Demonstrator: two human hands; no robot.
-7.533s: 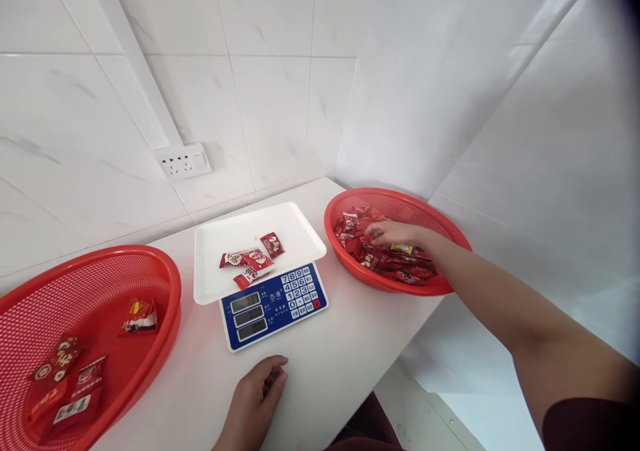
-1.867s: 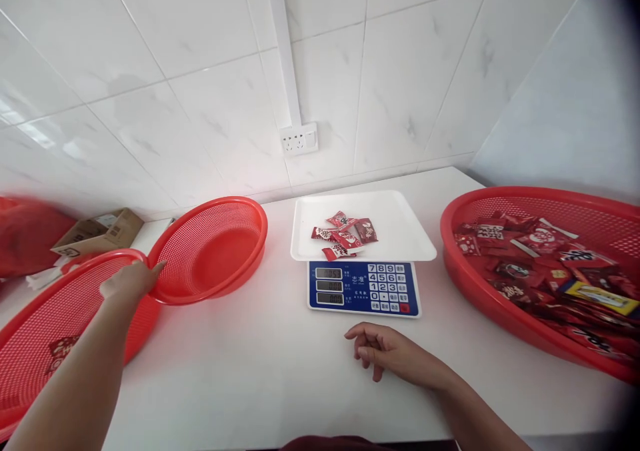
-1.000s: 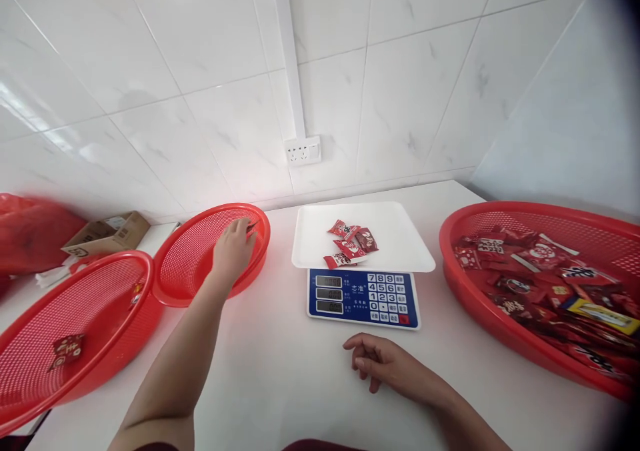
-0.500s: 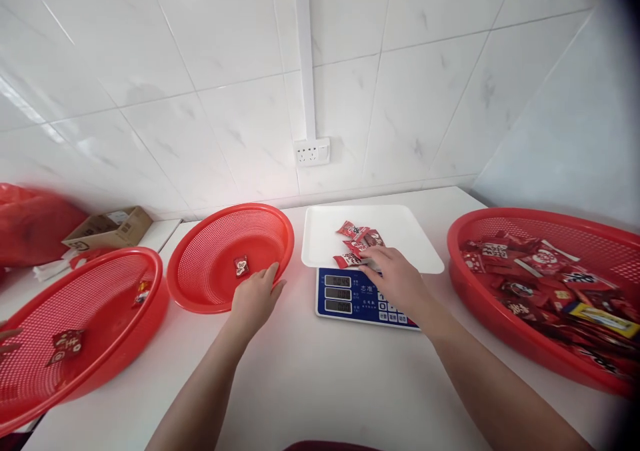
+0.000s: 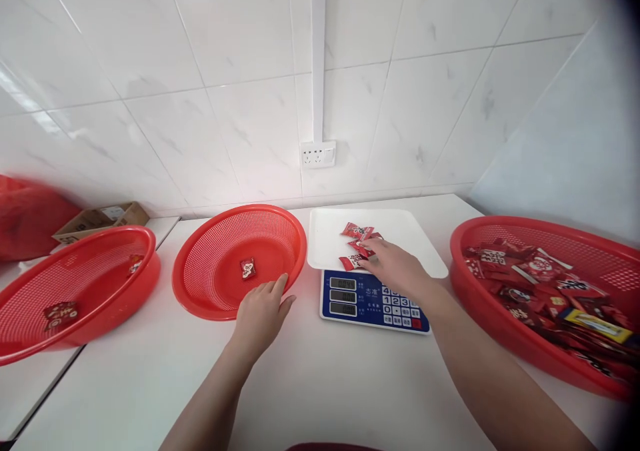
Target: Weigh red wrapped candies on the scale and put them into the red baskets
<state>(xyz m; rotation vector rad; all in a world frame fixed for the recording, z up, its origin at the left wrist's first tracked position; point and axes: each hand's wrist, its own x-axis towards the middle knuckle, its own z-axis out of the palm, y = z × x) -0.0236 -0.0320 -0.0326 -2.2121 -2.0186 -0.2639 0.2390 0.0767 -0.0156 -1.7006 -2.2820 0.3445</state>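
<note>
My left hand [image 5: 261, 312] rests with fingers apart against the near rim of a round red mesh basket [image 5: 210, 297] that holds one red candy packet [image 5: 247, 268]. My right hand [image 5: 394, 268] reaches over the white tray [image 5: 415, 237] of a blue-faced digital scale [image 5: 373, 301]. Its fingers close among a few red candy packets [image 5: 356, 231] on the tray; which one they grip is hidden.
A large red basket [image 5: 505, 324] full of red candy packets sits at the right. Another red basket [image 5: 105, 297] with a couple of packets stands at the left. A cardboard box [image 5: 95, 216] and a red bag [image 5: 25, 214] lie behind it. A wall socket [image 5: 318, 154] is above the scale.
My left hand dropped a packet into the middle basket and came back to its near rim. My right hand rose from the counter onto the scale tray's packets.
</note>
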